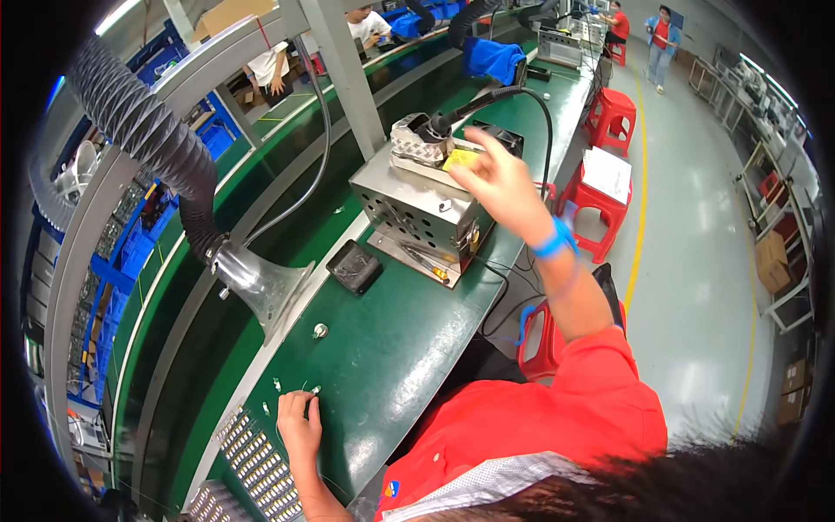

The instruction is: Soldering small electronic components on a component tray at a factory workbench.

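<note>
My left hand is low over the green bench, its fingers curled and the fingertips pinched on a small electronic part, too small to make out well. Two similar small parts lie beside the hand, and a tray of many small parts is just below it. My right hand, with a blue band on its wrist, is raised above a perforated metal box. Its thumb and index finger are apart, with nothing seen between them. Close to its fingertips are a yellow sponge and a soldering iron resting in its foil-wrapped stand.
A fume hose ends in a clear hood at the bench's left edge. A black square dish and a small round spool sit on the bench. Red stools stand along the right side; other people are farther off.
</note>
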The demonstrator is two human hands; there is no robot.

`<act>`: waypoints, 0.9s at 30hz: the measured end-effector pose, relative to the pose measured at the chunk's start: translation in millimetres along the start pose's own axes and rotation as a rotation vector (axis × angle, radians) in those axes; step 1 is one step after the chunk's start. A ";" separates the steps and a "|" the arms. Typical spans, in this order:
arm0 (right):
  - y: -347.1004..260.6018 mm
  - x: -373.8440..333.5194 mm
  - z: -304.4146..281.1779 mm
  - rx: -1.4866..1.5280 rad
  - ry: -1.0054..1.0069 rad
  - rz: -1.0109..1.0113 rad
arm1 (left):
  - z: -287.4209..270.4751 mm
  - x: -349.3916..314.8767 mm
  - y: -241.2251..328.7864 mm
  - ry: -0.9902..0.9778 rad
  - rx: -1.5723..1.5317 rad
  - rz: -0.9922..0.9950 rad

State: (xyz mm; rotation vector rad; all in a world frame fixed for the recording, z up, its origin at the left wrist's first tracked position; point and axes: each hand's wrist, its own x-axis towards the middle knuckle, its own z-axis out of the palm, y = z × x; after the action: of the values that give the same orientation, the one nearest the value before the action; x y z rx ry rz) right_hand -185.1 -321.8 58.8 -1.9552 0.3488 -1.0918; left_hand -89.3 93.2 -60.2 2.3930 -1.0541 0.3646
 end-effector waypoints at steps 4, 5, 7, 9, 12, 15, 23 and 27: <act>-29.7 -47.9 -60.5 0.124 0.295 -0.215 | -8.1 -6.3 -0.6 0.027 -0.002 -0.059; -21.5 -42.3 -80.6 0.142 0.433 -0.200 | -8.0 -3.8 -0.4 0.035 -0.007 -0.043; 10.5 -7.1 -107.6 0.102 0.508 -0.126 | -2.7 -0.5 -3.5 0.052 -0.024 -0.031; 83.1 28.8 -111.8 -0.036 0.424 -0.071 | -3.0 2.4 -2.1 0.045 -0.023 -0.046; 190.0 51.4 -94.6 -0.569 0.107 0.073 | -2.8 1.9 -1.5 0.061 -0.018 -0.063; 233.9 67.7 -68.5 -0.559 0.039 0.034 | -3.3 -2.6 -1.8 0.049 0.048 -0.066; 257.0 108.6 -60.0 -0.560 -0.058 0.063 | -5.2 -14.9 0.7 0.078 0.095 -0.093; 245.8 114.3 -67.1 -0.472 -0.140 -0.017 | -11.2 -16.1 5.4 0.088 0.135 -0.109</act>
State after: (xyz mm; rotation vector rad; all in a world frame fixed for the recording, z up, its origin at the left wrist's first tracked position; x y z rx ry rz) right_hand -135.1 -573.2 -52.0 -2.4378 0.5521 -0.9330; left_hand -104.5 106.0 -55.9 2.5157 -0.8813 0.5124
